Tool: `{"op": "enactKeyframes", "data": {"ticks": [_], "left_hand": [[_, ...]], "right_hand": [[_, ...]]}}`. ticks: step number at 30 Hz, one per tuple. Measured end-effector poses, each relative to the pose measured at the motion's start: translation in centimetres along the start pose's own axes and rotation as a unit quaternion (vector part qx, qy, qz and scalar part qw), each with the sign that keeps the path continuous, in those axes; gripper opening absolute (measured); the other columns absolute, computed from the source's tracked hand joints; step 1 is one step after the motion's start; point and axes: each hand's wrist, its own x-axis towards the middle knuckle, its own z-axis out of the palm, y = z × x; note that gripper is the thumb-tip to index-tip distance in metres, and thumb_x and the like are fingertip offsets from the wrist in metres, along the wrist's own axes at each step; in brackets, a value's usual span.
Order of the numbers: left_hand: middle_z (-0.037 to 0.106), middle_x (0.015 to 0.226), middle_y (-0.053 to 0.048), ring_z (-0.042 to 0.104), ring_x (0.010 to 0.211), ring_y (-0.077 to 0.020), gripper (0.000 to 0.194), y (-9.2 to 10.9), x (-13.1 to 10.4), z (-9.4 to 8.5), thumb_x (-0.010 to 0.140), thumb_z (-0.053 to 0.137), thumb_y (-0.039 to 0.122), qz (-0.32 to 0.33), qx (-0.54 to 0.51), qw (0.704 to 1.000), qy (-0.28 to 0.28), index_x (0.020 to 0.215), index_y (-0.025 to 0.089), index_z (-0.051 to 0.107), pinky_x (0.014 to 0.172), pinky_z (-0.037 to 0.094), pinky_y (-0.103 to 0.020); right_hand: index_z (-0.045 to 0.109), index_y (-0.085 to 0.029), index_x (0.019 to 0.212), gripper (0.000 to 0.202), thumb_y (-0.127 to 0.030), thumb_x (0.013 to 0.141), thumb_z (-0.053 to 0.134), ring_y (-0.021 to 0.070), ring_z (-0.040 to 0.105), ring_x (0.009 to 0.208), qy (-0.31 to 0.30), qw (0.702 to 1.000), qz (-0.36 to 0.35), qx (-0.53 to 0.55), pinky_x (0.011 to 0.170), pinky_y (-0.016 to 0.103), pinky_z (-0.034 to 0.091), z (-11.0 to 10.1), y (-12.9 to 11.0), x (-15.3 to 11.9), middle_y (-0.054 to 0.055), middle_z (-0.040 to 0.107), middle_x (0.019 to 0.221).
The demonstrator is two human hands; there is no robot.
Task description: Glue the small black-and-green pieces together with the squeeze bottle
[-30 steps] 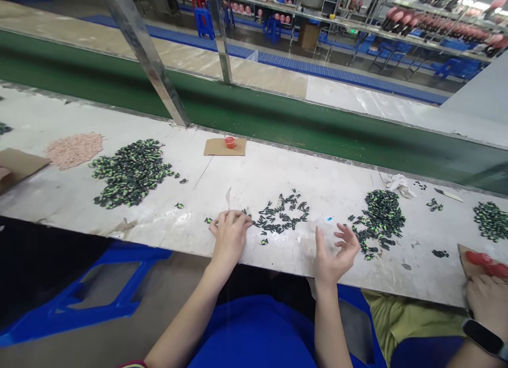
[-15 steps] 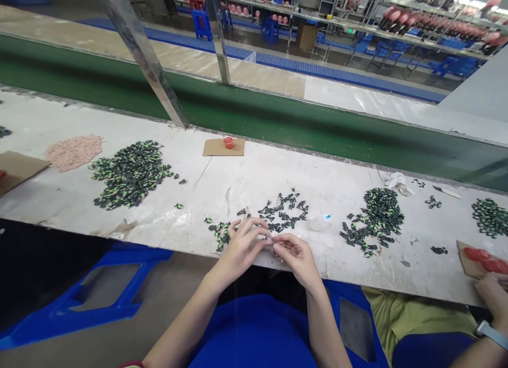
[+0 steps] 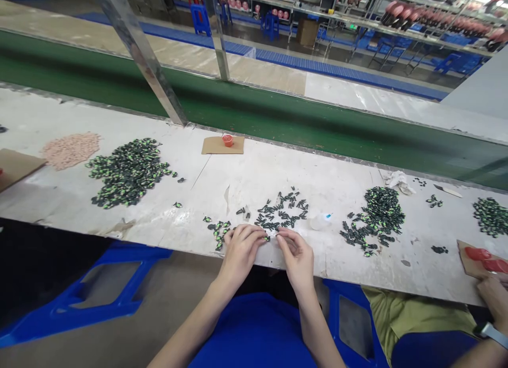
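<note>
My left hand (image 3: pixel 242 250) is closed over the front of the white table (image 3: pixel 273 172), its fingertips pinching a small dark green piece (image 3: pixel 266 238). Close by on the right, my right hand (image 3: pixel 296 253) is closed too, with thumb and index finger around something dark and too small to name. The fingertips of both hands are slightly apart. Just beyond them lie loose dark pieces (image 3: pixel 282 212) in a rough ring. A small group of black and green pieces (image 3: pixel 219 233) sits left of my left hand.
Larger piles of black-green pieces (image 3: pixel 129 172) and pink pieces (image 3: pixel 71 150) lie left; another dark pile (image 3: pixel 383 212) lies right. A red cup (image 3: pixel 227 140) stands on cardboard (image 3: pixel 212 145) at the back. At far right, another person's hand (image 3: pixel 494 294) is near red items (image 3: pixel 478 253).
My hands have moved apart from touching fingertips. My left fingers have drawn together, and a small dark green piece now shows at their tips.
</note>
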Motion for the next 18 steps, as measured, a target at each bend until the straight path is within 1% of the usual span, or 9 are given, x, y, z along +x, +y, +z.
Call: {"op": "enactKeyframes", "data": {"ticks": [2, 4, 7, 11, 15, 18], "left_hand": [[0.073, 0.096, -0.002, 0.061, 0.093, -0.0199, 0.019, 0.4, 0.1, -0.1, 0.094, 0.048, 0.020, -0.010, -0.032, 0.999, -0.020, 0.095, 0.025, 0.067, 0.084, 0.034, -0.037], [0.074, 0.095, -0.002, 0.063, 0.091, -0.0192, 0.020, 0.8, 0.1, -0.2, 0.094, 0.046, 0.020, -0.012, -0.057, 0.998, -0.026, 0.097, 0.025, 0.066, 0.086, 0.034, -0.037], [0.075, 0.093, -0.001, 0.065, 0.089, -0.0196, 0.019, 1.4, 0.1, -0.4, 0.093, 0.048, 0.020, -0.010, -0.077, 0.997, -0.019, 0.098, 0.025, 0.066, 0.087, 0.034, -0.038], [0.075, 0.088, -0.001, 0.066, 0.086, -0.0197, 0.016, 1.9, 0.1, -0.5, 0.090, 0.053, 0.021, -0.027, -0.089, 0.996, -0.005, 0.096, 0.025, 0.067, 0.086, 0.036, -0.039], [0.074, 0.085, -0.001, 0.067, 0.085, -0.0197, 0.014, 2.3, 0.1, -0.5, 0.088, 0.055, 0.023, -0.050, -0.124, 0.991, 0.006, 0.093, 0.025, 0.068, 0.086, 0.040, -0.039], [0.074, 0.086, -0.002, 0.068, 0.085, -0.0202, 0.012, 2.5, 0.2, -0.5, 0.085, 0.058, 0.026, -0.079, -0.194, 0.978, 0.018, 0.089, 0.024, 0.070, 0.087, 0.045, -0.039]], "right_hand": [[0.071, -0.019, 0.081, 0.020, -0.039, 0.075, 0.070, 0.0231, 0.067, 0.100, 0.004, 1.000, -0.021, 0.002, 0.080, 0.033, 0.058, 0.3, 0.0, -0.2, 0.009, 0.072, 0.100], [0.070, -0.019, 0.083, 0.022, -0.040, 0.077, 0.070, 0.0216, 0.068, 0.093, -0.005, 1.000, -0.007, 0.022, 0.080, 0.034, 0.058, 0.5, 0.1, -0.3, 0.008, 0.073, 0.094], [0.068, -0.019, 0.085, 0.025, -0.043, 0.077, 0.069, 0.0198, 0.070, 0.082, -0.014, 0.998, 0.025, 0.059, 0.083, 0.037, 0.058, 0.8, 0.1, -0.4, 0.006, 0.074, 0.086], [0.067, -0.018, 0.083, 0.028, -0.045, 0.074, 0.072, 0.0207, 0.071, 0.080, -0.002, 0.997, 0.035, 0.075, 0.082, 0.038, 0.059, 0.8, 0.0, -0.5, 0.007, 0.074, 0.084], [0.070, -0.018, 0.083, 0.027, -0.043, 0.073, 0.074, 0.0226, 0.072, 0.084, 0.019, 0.997, 0.018, 0.073, 0.081, 0.038, 0.060, 0.9, -0.2, -0.8, 0.008, 0.075, 0.085], [0.072, -0.018, 0.082, 0.023, -0.039, 0.074, 0.074, 0.0235, 0.072, 0.084, 0.049, 0.996, -0.012, 0.072, 0.081, 0.039, 0.060, 1.0, -0.1, -1.1, 0.008, 0.076, 0.086]]}}
